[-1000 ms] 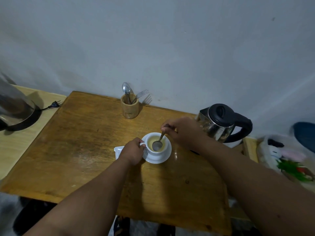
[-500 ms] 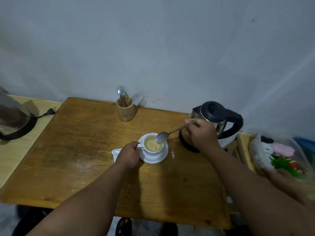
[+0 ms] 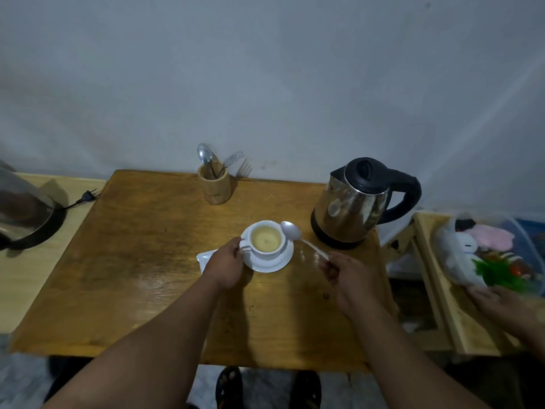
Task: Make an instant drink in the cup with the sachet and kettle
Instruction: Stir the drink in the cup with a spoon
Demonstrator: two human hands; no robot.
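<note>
A white cup (image 3: 267, 251) filled with pale yellowish drink stands on a white saucer (image 3: 269, 264) in the middle of the wooden table (image 3: 147, 276). My left hand (image 3: 225, 268) grips the cup's handle. My right hand (image 3: 351, 276) holds a metal spoon (image 3: 292, 231) by its handle end; the bowl hovers just right of the cup's rim, outside the cup. A steel kettle (image 3: 351, 208) with black lid and handle sits on its base at the table's right rear. A white sachet (image 3: 204, 258) lies partly under my left hand.
A wooden holder (image 3: 213, 185) with a spoon and fork stands at the table's back edge. Another appliance (image 3: 23, 214) with a loose plug sits on the left side table. On the right, a wooden rack holds a plastic tub with toys (image 3: 477, 252); another person's hand (image 3: 495, 299) rests there.
My right hand lifted the spoon out of the cup and drew back toward me, lowering to the right of the saucer. My left hand stayed on the cup's handle.
</note>
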